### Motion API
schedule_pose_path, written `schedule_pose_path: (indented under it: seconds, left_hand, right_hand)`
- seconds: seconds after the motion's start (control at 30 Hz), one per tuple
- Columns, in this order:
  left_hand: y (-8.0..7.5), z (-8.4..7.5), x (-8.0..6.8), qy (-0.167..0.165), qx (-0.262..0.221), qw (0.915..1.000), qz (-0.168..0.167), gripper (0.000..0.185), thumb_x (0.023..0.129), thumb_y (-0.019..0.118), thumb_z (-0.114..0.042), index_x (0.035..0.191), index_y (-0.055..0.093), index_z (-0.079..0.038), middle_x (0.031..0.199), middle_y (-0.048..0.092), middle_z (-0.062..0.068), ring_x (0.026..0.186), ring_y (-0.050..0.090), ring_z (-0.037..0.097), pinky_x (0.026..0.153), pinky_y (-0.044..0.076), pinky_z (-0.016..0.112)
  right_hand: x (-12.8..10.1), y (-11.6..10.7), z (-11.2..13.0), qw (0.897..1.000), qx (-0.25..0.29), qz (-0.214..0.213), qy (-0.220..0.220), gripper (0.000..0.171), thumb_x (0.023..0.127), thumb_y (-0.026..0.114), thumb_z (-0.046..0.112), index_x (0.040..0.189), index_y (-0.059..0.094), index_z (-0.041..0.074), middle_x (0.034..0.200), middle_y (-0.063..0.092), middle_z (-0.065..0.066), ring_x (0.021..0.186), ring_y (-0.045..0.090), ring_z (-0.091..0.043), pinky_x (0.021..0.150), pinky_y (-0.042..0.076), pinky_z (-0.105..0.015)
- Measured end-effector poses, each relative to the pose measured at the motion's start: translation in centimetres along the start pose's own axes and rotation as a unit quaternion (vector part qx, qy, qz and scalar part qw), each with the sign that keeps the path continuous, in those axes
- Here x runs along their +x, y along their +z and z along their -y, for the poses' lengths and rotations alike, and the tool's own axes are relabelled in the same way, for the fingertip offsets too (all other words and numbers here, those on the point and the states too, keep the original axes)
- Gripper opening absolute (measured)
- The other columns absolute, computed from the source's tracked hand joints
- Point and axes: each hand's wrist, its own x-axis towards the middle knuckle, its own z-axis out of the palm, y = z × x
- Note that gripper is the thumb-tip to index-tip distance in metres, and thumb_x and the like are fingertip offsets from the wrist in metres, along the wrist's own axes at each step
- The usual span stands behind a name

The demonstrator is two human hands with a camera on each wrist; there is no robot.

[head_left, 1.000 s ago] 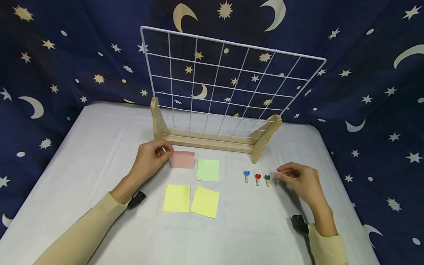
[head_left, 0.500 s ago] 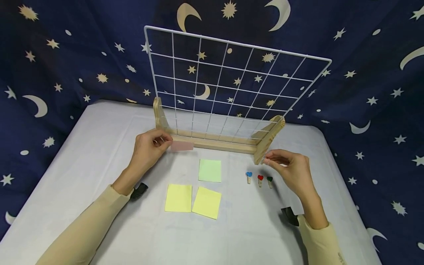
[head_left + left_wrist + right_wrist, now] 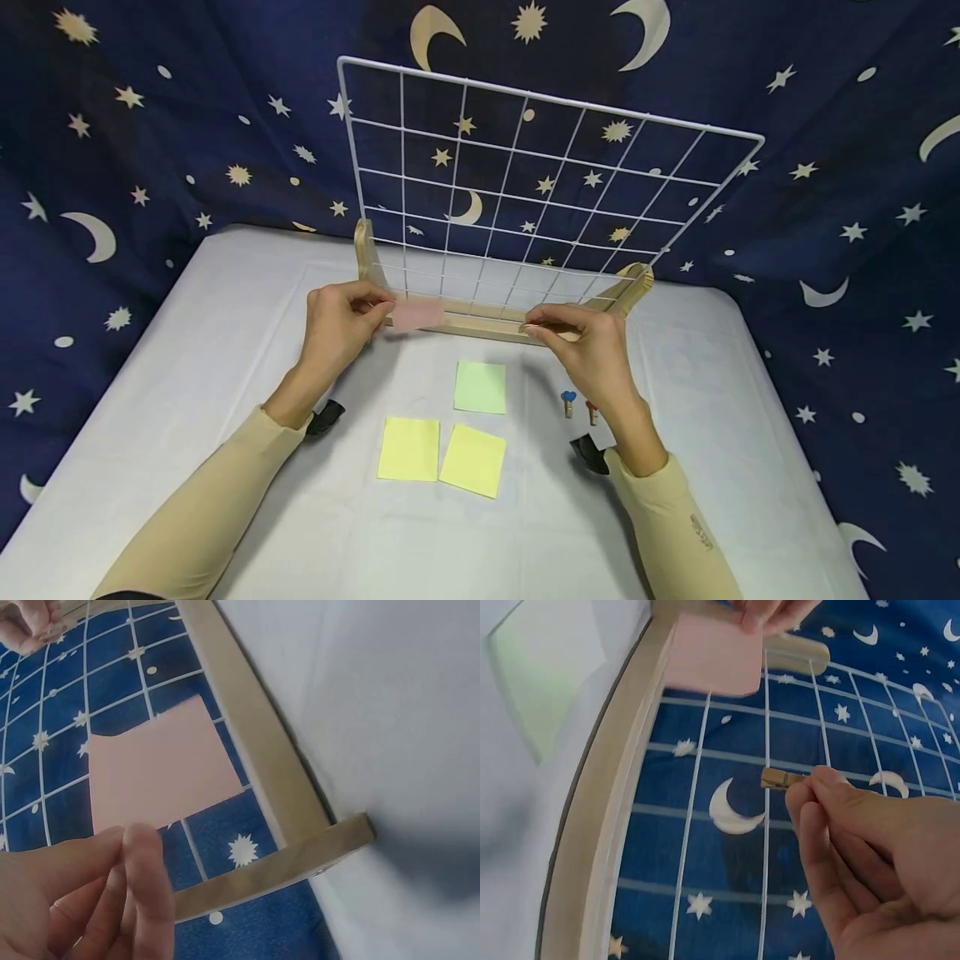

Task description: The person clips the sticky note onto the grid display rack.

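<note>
My left hand (image 3: 341, 329) pinches a pink paper note (image 3: 418, 315) by one edge. The note is held up before the lower left of a white wire grid (image 3: 551, 99), set in a wooden stand (image 3: 480, 327). Between the thumb and fingertips of my right hand (image 3: 588, 346) is a small wooden clothespin (image 3: 780, 778); its jaw end points toward the grid in the right wrist view, and its other end is hidden by the fingers. The right hand is right of the note, with a gap between them.
On the white tablecloth (image 3: 315, 533) lie a green note (image 3: 480, 387), a yellow note (image 3: 408, 448) and another yellow note (image 3: 472, 460). A blue-heart clothespin (image 3: 568, 397) and a red-heart clothespin (image 3: 592, 410) lie near the right wrist. A starry curtain (image 3: 247, 67) hangs behind.
The left hand has lifted the pink note off the table up to the grid. The right hand has picked up a clothespin from the right and carried it left, toward the note.
</note>
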Motion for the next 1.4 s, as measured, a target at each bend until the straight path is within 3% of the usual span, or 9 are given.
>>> schedule_pose_path:
  seconds: [0.23,0.47,0.73,1.1,1.4]
  left_hand:
    - [-0.3,-0.3,0.6,0.015,0.026,0.9989,-0.036,0.005,0.086,0.087,-0.009,0.088,0.084,-0.007,0.061,0.068,0.004,0.054,0.059,0.015,0.054,0.04,0.018]
    - [-0.4,-0.3,0.8,0.005,0.028,0.9981,-0.054,0.003,0.085,0.086,-0.007,0.085,0.083,-0.008,0.057,0.06,0.003,0.052,0.054,0.016,0.054,0.038,0.022]
    - [-0.3,-0.6,1.0,0.001,0.021,0.9954,-0.094,0.004,0.085,0.085,-0.005,0.083,0.082,-0.005,0.056,0.055,0.004,0.052,0.048,0.018,0.054,0.035,0.025]
    - [0.0,-0.8,1.4,0.005,0.027,0.9939,-0.107,0.003,0.084,0.085,-0.005,0.084,0.083,-0.007,0.054,0.055,0.003,0.05,0.046,0.015,0.053,0.032,0.026]
    - [0.4,-0.7,1.6,0.011,0.032,0.9941,-0.103,0.002,0.085,0.085,-0.006,0.084,0.083,-0.007,0.052,0.051,0.001,0.046,0.043,0.014,0.053,0.031,0.027]
  right_hand:
    - [2.1,2.3,1.8,0.999,0.037,-0.016,-0.028,0.015,0.088,0.085,0.009,0.102,0.083,0.01,0.095,0.082,-0.002,0.085,0.079,-0.016,0.079,0.059,-0.018]
    - [4.0,4.2,3.5,0.998,0.035,-0.033,-0.047,0.011,0.089,0.084,0.01,0.1,0.083,0.009,0.094,0.081,-0.001,0.084,0.079,-0.015,0.079,0.062,-0.027]
    - [5.3,6.3,4.3,0.993,0.065,-0.062,-0.076,0.009,0.089,0.084,0.008,0.098,0.083,0.007,0.091,0.081,-0.003,0.081,0.077,-0.016,0.077,0.06,-0.024]
    - [6.4,8.3,4.4,0.988,0.075,-0.093,-0.098,0.009,0.088,0.085,0.008,0.097,0.084,0.007,0.091,0.081,-0.004,0.08,0.078,-0.017,0.076,0.061,-0.027]
    - [6.7,10.1,3.9,0.98,0.079,-0.124,-0.131,0.007,0.087,0.085,0.005,0.094,0.083,0.004,0.09,0.081,-0.007,0.078,0.077,-0.018,0.075,0.059,-0.021]
